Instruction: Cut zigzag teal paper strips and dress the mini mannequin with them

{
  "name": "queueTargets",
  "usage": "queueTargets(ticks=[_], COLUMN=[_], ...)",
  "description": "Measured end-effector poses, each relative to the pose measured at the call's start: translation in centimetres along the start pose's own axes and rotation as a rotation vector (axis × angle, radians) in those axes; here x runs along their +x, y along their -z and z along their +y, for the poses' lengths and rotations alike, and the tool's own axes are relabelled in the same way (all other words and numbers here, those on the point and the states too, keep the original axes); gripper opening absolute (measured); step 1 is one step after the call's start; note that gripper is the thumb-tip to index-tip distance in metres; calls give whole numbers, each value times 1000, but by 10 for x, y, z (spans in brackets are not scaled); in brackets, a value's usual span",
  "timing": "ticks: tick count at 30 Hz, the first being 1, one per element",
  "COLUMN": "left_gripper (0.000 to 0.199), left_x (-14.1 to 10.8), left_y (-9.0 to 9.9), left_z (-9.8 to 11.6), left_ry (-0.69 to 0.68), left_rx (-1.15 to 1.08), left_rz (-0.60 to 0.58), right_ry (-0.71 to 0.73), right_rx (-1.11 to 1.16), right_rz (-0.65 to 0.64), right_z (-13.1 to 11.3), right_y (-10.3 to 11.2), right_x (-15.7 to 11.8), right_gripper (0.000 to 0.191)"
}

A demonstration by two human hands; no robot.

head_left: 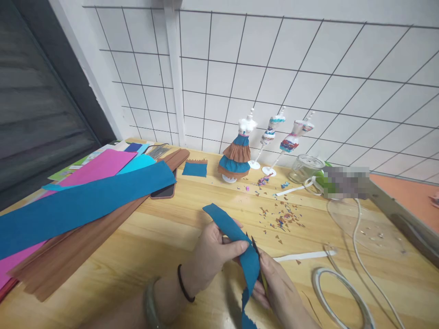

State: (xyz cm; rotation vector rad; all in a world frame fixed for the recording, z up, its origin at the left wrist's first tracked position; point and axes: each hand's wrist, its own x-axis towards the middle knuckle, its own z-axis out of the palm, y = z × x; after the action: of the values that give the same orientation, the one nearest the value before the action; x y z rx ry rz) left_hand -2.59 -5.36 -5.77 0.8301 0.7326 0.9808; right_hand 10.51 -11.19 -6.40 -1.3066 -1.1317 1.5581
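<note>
My left hand (212, 251) pinches a narrow teal paper or fabric strip (228, 225), thumb on top and fingers beneath. In my right hand (279, 288) is a pair of scissors (254, 244) with dark blades, partly hidden by the strip and fingers. Its blade tips show slightly apart at the strip's right edge, just beyond my left thumb. The strip's lower part hangs between my hands toward the bottom of the view, and its edge there is jagged with zigzag notches. Small brown and blue scraps (283, 221) lie scattered beyond my right hand.
Larger teal (103, 196), pink (103, 167) and brown sheets (85, 237) overlap on the left, partly over a phone (164, 191). Three small dress forms (235, 157) stand at the back. A clear jar (305, 167), tape roll (343, 297) and white cable (363, 269) are on the right.
</note>
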Motion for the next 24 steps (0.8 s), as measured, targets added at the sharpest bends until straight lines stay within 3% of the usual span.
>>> queueTargets(ticks=[8, 24], left_gripper=[26, 35], left_x=[2, -1], left_y=[3, -4], left_z=[-4, -9], left_ry=[-3, -9], left_rx=[-44, -26], left_rz=[-54, 105], right_ry=[33, 36], right_rx=[62, 134], right_rz=[-27, -44], right_z=[2, 13], right_y=[-1, 2], right_x=[2, 6], right_gripper=[40, 40])
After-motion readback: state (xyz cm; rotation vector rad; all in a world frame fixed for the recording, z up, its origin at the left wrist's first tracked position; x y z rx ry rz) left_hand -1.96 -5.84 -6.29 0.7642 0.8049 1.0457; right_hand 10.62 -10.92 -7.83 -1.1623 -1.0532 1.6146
